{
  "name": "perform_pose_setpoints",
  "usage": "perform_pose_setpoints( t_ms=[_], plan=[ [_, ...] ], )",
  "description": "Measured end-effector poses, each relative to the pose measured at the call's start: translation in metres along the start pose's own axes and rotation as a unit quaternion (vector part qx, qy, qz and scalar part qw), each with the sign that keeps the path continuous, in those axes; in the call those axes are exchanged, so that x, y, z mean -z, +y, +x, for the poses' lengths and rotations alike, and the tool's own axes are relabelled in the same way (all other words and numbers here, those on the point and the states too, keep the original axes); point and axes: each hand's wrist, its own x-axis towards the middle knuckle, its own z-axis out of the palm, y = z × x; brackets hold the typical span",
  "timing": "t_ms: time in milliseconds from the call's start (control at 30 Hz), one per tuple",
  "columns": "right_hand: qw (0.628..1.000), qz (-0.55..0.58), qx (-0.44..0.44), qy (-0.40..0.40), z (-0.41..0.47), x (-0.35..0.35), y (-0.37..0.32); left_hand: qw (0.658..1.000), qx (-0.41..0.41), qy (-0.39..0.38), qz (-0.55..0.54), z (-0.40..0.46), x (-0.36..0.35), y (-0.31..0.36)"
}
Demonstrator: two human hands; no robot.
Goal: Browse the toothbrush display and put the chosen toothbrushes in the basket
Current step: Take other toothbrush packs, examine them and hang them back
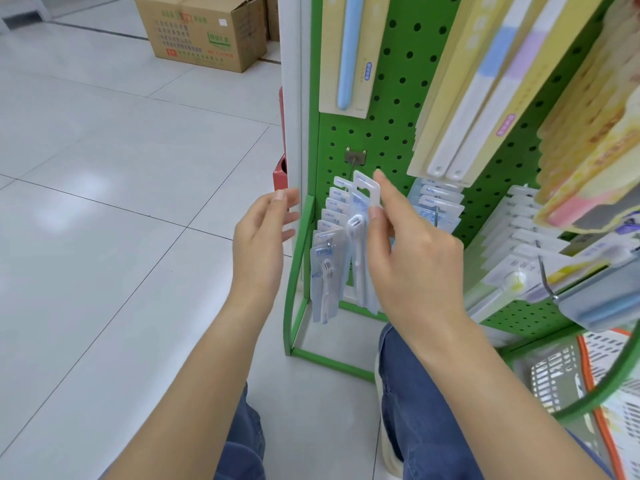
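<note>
A: What has the right hand (412, 251) got?

B: A clear plastic blister pack with a white toothbrush (360, 216) inside, flat and glossy, with a slotted hang tab at the top. Thumb and forefinger pinch it near that tab; the other fingers are loosely bent behind it.

A: And the left hand (263, 233)?

B: Released, fingers straight and slightly spread, holding nothing. It hovers just left of the pack, beside the display's edge.

A: What's around the hands?

B: Behind the right hand, a green metal pegboard stand (398, 84) dotted with round holes. Just below and left of the held pack hangs a row of matching clear toothbrush packs (327, 258) on a thin metal hook. Above the right hand hang long cream cardboard packs of pastel toothbrushes (464, 109).

A: The basket?

B: A white plastic lattice basket with an orange rim (602, 368), low to the right of the right forearm, on the floor behind the stand's green wire frame.

A: Anything else?

B: Glossy pale floor tiles (104, 202) under the left hand, and a brown corrugated cardboard box (204, 29) far beyond it.
</note>
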Motion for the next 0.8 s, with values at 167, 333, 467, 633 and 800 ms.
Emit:
perform_pose_setpoints(
  t_ms=[167, 333, 467, 633, 800],
  plan=[
    [0.958, 0.213, -0.152, -0.118, 0.007, 0.010, -0.008, 0.999, -0.019, -0.032, -0.015, -0.012, 0.011, 0.005],
    [0.886, 0.347, -0.281, -0.127, 0.017, 0.004, -0.005, 0.988, -0.043, -0.148, 0.006, -0.020, 0.013, 0.006],
    [0.844, 0.409, -0.320, -0.131, 0.022, 0.003, -0.005, 0.981, 0.017, -0.193, 0.028, -0.018, 0.019, 0.008],
    [0.785, 0.478, -0.363, -0.151, 0.026, 0.003, -0.010, 0.957, 0.057, -0.281, 0.042, -0.014, 0.031, 0.016],
    [0.752, 0.502, -0.397, -0.161, 0.027, 0.005, -0.007, 0.951, 0.058, -0.294, 0.079, -0.019, 0.029, 0.019]
  ],
)
